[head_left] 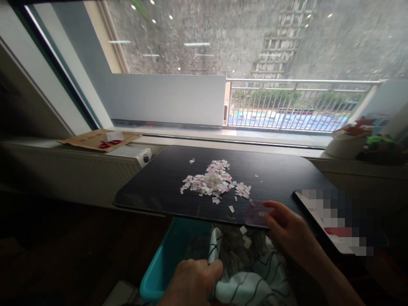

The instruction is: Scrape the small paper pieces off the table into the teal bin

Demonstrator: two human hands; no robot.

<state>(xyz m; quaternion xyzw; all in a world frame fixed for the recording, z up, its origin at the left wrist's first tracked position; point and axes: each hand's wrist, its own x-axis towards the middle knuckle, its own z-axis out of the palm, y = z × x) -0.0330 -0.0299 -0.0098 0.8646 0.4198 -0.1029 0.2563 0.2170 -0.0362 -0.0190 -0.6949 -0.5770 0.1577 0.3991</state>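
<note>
My right hand (283, 225) pinches a translucent pink protractor (255, 213), its rounded side lying at the near edge of the dark tabletop (153, 182). Beyond it, toward the middle, lies a loose heap of small white and pinkish paper scraps (212, 178), with a few strays around it. Below the table edge, my left hand (197, 276) is closed on the rim of a white cloth bag with black lines (248, 289). The bag's mouth faces up under the edge, and pale scraps (246, 241) show at its opening.
A turquoise plastic bin (159, 267) stands beneath the table, left of the bag. A phone (318, 225) lies on the right of the tabletop. On the left ledge, red-handled scissors (110, 144) rest on brown paper (86, 139) near a radiator (130, 154). A window runs along the back.
</note>
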